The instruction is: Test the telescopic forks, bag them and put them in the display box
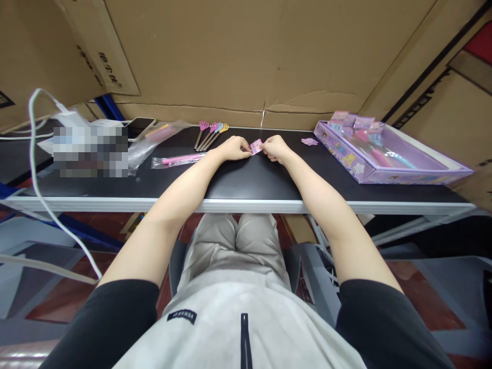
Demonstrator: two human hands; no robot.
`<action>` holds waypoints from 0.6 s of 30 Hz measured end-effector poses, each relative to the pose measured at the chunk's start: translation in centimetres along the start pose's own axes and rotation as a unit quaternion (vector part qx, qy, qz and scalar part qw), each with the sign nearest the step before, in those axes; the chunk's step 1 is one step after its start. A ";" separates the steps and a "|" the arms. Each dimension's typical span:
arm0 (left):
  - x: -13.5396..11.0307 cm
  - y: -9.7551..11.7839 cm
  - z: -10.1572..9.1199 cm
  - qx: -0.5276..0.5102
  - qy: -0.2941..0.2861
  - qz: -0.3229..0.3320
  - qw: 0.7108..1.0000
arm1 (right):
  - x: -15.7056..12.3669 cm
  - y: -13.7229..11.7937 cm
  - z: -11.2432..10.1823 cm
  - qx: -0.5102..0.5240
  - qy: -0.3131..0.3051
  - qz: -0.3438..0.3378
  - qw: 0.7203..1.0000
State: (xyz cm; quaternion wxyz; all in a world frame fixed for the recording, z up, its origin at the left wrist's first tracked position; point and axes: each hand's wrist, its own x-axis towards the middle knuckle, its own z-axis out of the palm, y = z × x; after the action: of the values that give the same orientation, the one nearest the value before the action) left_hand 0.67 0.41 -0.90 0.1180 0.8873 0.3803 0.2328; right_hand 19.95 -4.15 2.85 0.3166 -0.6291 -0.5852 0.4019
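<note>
My left hand (234,148) and my right hand (274,148) meet at the middle of the black table (246,179). Both pinch a small pink card (256,146) between their fingertips, one hand at each side of it. The card sits just above the tabletop. Several small coloured hand-shaped sticks (210,134) lie just behind my left hand. A pink pen in a clear sleeve (179,160) lies to the left of my left forearm.
A purple toy box (384,154) with pink items stands at the right. A small pink piece (309,141) lies before it. Clear plastic bags (154,141), a phone (139,126) and a white cable (34,154) are at the left. Cardboard walls stand behind.
</note>
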 end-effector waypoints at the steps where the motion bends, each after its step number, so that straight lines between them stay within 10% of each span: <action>1: -0.1 0.0 0.0 -0.002 0.000 -0.004 1.000 | -0.3 -0.2 0.0 -0.004 0.015 0.003 1.000; 18: -0.5 1.7 0.2 -0.048 0.041 -0.109 0.992 | -1.6 -0.9 -0.1 0.036 0.013 -0.001 0.999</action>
State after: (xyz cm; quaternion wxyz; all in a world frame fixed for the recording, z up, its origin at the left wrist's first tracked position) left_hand 1.55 -1.08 -0.57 0.1700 0.8234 0.4678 0.2726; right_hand 19.59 -5.63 3.91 0.3468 -0.6221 -0.5668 0.4141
